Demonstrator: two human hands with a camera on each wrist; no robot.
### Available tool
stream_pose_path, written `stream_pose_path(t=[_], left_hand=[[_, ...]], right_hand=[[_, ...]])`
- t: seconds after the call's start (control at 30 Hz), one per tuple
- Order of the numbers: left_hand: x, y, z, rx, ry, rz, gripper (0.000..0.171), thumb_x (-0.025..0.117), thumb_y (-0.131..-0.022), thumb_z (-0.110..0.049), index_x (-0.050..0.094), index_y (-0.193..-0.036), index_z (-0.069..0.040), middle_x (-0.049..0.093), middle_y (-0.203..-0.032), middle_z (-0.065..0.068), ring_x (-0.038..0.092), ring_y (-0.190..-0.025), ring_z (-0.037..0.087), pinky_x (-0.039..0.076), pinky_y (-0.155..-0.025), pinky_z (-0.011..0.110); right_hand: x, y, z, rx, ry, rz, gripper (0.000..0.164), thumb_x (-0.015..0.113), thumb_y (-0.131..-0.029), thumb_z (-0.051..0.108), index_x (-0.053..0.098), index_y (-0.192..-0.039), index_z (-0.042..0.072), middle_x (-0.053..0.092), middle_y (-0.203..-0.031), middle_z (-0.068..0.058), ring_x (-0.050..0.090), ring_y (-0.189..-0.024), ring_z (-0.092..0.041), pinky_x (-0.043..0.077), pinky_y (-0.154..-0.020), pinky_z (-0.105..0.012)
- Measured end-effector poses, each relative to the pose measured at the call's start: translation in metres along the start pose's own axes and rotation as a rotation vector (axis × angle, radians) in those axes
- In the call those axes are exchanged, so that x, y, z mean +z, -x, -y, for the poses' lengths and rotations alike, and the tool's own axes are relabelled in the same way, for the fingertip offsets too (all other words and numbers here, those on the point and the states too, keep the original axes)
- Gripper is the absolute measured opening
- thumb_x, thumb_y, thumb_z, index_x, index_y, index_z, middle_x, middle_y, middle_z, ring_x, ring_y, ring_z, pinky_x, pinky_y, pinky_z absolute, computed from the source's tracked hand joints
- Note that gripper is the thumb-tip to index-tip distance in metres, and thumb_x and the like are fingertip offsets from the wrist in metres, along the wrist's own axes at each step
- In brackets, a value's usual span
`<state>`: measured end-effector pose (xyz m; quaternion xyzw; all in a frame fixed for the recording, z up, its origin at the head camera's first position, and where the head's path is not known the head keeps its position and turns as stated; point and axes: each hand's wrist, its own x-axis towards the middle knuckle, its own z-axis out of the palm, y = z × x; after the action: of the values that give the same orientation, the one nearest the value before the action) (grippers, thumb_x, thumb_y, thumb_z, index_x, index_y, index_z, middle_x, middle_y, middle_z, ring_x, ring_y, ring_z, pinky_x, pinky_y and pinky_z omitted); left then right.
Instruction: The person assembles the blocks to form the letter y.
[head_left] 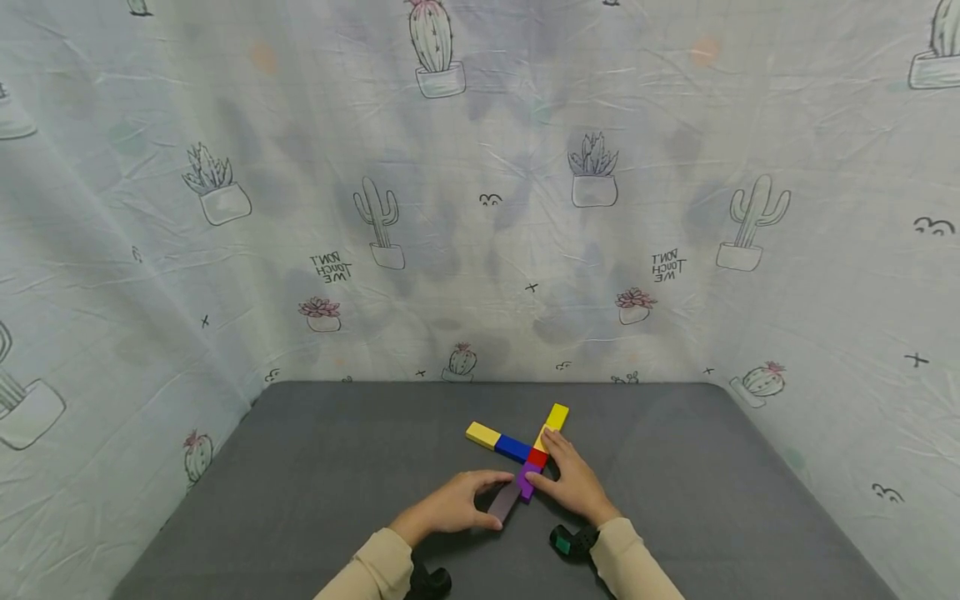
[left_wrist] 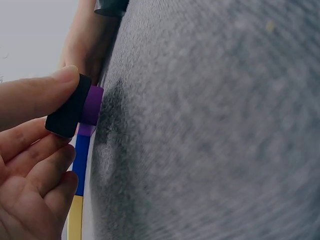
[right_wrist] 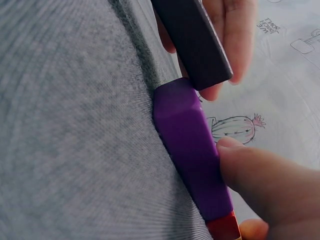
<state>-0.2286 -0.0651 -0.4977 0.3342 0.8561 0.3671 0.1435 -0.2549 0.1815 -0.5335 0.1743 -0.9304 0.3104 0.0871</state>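
My left hand (head_left: 450, 502) pinches a long dark block (head_left: 504, 502) between thumb and fingers. In the right wrist view the block's end overlaps the near end of a purple block (right_wrist: 185, 145), tilted off the table; whether they touch I cannot tell. The thumb of my right hand (head_left: 576, 482) rests on the purple block, and its fingers reach over a yellow block (head_left: 547, 437). A red block (head_left: 537, 457) lies between purple and yellow. Branching off to the left are a blue block (head_left: 513, 448) and a pale yellow block (head_left: 482, 435).
A bright yellow block (head_left: 557, 414) forms the far end of the row. Grey cloth covers the table (head_left: 337, 467). A white curtain (head_left: 510, 250) with cactus drawings stands behind and at both sides. Dark devices are strapped at both wrists.
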Motion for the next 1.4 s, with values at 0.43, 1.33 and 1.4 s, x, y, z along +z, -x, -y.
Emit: stream_pose_path(t=[0.43,1.33,1.4], left_hand=[[0.006,0.003,0.000,0.026,-0.004,0.010,0.066,0.075,-0.081,-0.029,0.048,-0.140,-0.015,0.051,-0.140,0.002,0.050,-0.125,0.014,0.044,-0.102,0.033],[0.018,0.000,-0.007,-0.051,0.069,-0.005,0.077,0.077,-0.079,-0.020,0.039,-0.144,-0.005,0.042,-0.147,0.009,0.044,-0.133,0.017,0.038,-0.108,0.035],[0.019,0.000,-0.008,-0.060,0.078,0.001,0.080,0.077,-0.078,-0.021,0.037,-0.145,-0.003,0.040,-0.148,0.011,0.044,-0.133,0.017,0.037,-0.108,0.035]], right_hand=[[0.000,-0.001,0.001,0.021,0.002,0.010,0.085,0.063,-0.083,0.056,0.038,-0.145,0.003,0.032,-0.153,-0.014,0.028,-0.141,-0.035,0.027,-0.110,-0.058],[0.000,-0.001,0.001,0.016,-0.021,0.013,0.083,0.063,-0.084,0.054,0.037,-0.145,0.003,0.032,-0.153,-0.014,0.027,-0.141,-0.036,0.026,-0.110,-0.059],[0.000,-0.001,0.001,0.019,-0.020,0.016,0.083,0.063,-0.084,0.054,0.036,-0.146,0.004,0.031,-0.153,-0.014,0.027,-0.141,-0.036,0.025,-0.110,-0.059]])
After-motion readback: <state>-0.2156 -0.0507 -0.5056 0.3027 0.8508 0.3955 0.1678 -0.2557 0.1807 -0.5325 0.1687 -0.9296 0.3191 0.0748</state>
